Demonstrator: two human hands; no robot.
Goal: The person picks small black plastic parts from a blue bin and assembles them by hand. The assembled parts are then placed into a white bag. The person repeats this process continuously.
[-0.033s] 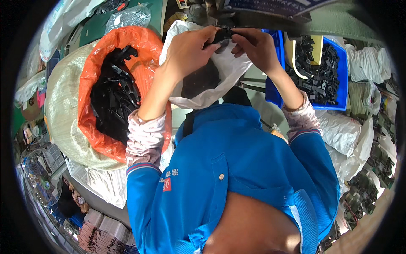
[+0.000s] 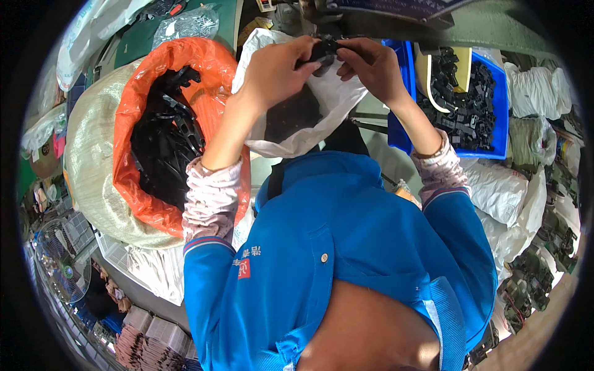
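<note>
Both my hands meet over a white sack (image 2: 289, 147) with its mouth spread, around a small black plastic part (image 2: 324, 51). My left hand (image 2: 275, 71) is closed on the part's left side, thumb and fingers pinching it. The fingers of my right hand (image 2: 374, 67) are closed at its right end. The part's exact shape is partly hidden by my fingers. To the left, an orange plastic bag (image 2: 133, 105) holds long black plastic parts (image 2: 164, 139). On the right, a blue bin (image 2: 502, 123) contains many small black pieces (image 2: 473, 123).
A yellow scoop-like container (image 2: 463, 69) sits in the blue bin. Dark machinery (image 2: 396, 15) spans the top, just beyond my hands. A green table (image 2: 139, 40) carries a clear bag of small metal parts (image 2: 189, 26). White bags (image 2: 504, 191) lie at right; a fan (image 2: 60, 260) stands lower left.
The black part and my fingertips have shifted slightly, with the part turned a little between my hands. Both hands keep their grip.
</note>
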